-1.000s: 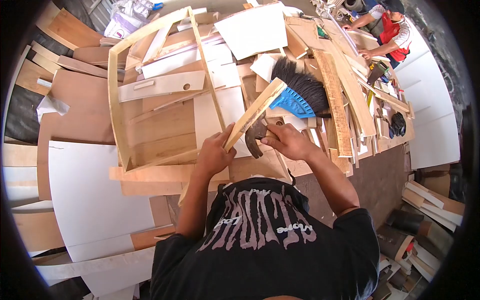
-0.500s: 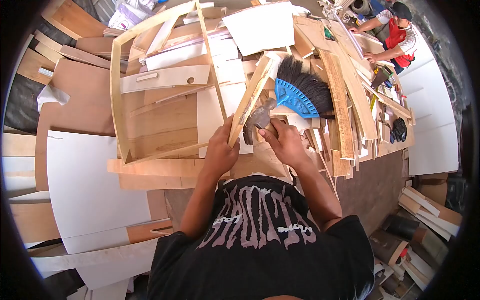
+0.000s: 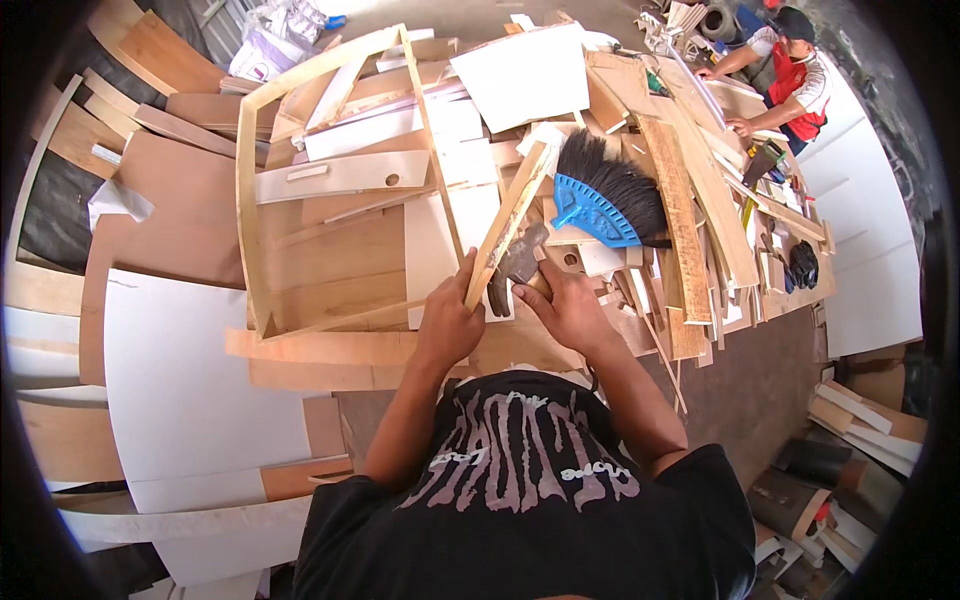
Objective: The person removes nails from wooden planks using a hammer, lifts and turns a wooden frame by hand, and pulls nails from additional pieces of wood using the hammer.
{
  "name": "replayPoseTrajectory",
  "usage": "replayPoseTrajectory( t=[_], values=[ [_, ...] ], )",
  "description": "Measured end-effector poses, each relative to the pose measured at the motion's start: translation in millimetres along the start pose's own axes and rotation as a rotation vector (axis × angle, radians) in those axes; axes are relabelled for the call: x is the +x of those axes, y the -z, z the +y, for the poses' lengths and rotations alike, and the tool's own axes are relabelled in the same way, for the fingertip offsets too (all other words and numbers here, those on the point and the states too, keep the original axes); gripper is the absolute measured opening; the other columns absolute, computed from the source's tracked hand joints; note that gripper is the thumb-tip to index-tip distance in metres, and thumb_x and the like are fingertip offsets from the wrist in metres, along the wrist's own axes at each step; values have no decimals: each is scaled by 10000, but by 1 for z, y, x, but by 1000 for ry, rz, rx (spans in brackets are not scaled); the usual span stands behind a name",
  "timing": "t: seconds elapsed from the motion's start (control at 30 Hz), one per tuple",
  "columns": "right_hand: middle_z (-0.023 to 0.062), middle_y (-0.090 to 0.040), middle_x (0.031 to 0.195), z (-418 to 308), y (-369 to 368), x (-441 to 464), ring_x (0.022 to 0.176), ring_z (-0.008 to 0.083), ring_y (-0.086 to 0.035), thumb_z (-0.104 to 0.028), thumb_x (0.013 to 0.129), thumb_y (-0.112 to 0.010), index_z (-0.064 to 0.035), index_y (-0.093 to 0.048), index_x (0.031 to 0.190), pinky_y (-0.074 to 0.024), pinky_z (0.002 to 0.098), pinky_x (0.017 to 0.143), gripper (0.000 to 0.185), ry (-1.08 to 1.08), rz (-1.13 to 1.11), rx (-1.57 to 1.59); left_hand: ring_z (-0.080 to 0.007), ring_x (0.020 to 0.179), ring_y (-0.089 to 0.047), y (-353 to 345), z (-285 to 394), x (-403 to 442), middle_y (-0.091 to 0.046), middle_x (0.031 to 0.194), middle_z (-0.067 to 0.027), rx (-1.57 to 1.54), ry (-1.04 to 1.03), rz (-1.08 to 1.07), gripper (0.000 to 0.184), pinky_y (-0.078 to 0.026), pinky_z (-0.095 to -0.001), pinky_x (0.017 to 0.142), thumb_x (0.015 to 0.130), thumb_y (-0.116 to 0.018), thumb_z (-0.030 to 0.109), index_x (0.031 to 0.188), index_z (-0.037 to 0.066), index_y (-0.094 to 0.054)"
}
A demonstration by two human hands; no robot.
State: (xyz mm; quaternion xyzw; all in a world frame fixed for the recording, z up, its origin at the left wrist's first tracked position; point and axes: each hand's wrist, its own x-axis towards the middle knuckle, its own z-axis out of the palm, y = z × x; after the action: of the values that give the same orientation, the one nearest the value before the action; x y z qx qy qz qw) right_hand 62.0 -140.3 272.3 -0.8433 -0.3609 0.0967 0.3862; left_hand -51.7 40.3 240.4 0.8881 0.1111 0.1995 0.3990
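My left hand [image 3: 449,318] is closed around the near end of a wooden frame's side strip [image 3: 512,218]. In my right hand [image 3: 574,305] is a claw hammer [image 3: 523,255], gripped close under its metal head. The head lies right beside the strip, its claw pointing down towards me; whether it touches the wood I cannot tell. Most of the handle is hidden by my fingers. Just beyond the hammer rests a blue broom head [image 3: 597,210] with black bristles [image 3: 612,172]. The rest of the pale wooden frame [image 3: 250,215] stands to the left of my hands.
Boards and offcuts crowd the bench, among them a white panel [image 3: 525,75] and a long rough plank [image 3: 677,220]. Black gloves [image 3: 803,264] lie at the right. A co-worker in a red vest [image 3: 793,85] stands at the far right. A large white sheet [image 3: 190,380] leans at the left.
The whole view has shifted slightly downward and right. Both hands keep their grips, and the hammer stays beside the strip.
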Motion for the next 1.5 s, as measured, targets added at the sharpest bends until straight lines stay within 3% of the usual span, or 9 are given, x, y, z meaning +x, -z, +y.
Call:
replayPoseTrajectory(
  t=[0.4,0.47,0.53,0.67,1.03,1.1,1.2,1.27,1.5],
  values=[
    [295,-653,798,-4,29,5,844,502,-657,-473,970,-692,37,-599,1067,-509,557,777,528,58,-300,-110,-496,869,-679,27,1,-6,-653,950,-361,-119,142,-230,623,-547,-447,767,831,-613,-13,1451,15,-560],
    [300,-650,798,-3,34,9,847,504,-656,-481,978,-679,38,-588,1079,-508,557,772,537,74,-300,-118,-395,786,-709,31,-3,-5,-699,885,-287,-117,67,-253,540,-543,-412,731,845,-598,-7,1384,5,-607],
    [313,-660,838,-7,43,8,870,513,-656,-520,992,-635,37,-577,1131,-508,569,796,576,112,-590,-153,-307,744,-678,35,-48,-4,-688,833,-211,-216,116,-314,470,-532,-386,707,862,-597,8,1330,0,-630],
    [295,-683,858,-4,20,-8,855,515,-666,-541,1014,-588,10,-596,1061,-509,587,772,553,155,-568,-165,-125,682,-558,50,-65,7,-609,745,-28,-431,295,-386,295,-497,-326,645,913,-608,68,1194,6,-675],
    [306,-679,892,46,35,-2,911,529,-652,-483,1015,-616,33,-623,1009,-488,602,802,516,-123,-156,-156,-118,727,-597,21,-71,-12,-638,854,-16,-358,367,-340,136,-519,-305,662,946,-654,132,1014,14,-660],
    [315,-676,901,53,41,-5,917,535,-648,-476,1016,-617,38,-624,1003,-485,605,804,515,-121,-132,-148,-130,703,-621,15,-69,-20,-679,849,-54,-459,358,-262,350,-542,-310,662,944,-640,109,1281,15,-661],
    [311,-672,873,62,42,-9,891,540,-646,-459,1013,-631,50,-629,971,-484,602,791,510,-67,-55,-107,-120,712,-631,8,-62,-20,-688,866,-48,-546,369,-244,338,-559,-295,656,950,-642,100,1272,3,-659],
    [281,-670,810,65,36,-13,832,525,-651,-416,997,-672,43,-636,960,-493,580,753,462,81,98,-132,-111,721,-634,1,-67,-19,-694,879,-42,-591,342,-242,320,-565,-287,647,957,-638,96,1260,-6,-660],
    [165,-695,692,33,11,-17,668,375,-692,-356,985,-707,26,-615,923,-522,469,671,397,-107,144,42,-155,786,-625,-3,-42,-10,-678,878,-59,-555,323,-257,243,-528,-312,749,951,-644,116,1160,-2,-677]
  ],
)
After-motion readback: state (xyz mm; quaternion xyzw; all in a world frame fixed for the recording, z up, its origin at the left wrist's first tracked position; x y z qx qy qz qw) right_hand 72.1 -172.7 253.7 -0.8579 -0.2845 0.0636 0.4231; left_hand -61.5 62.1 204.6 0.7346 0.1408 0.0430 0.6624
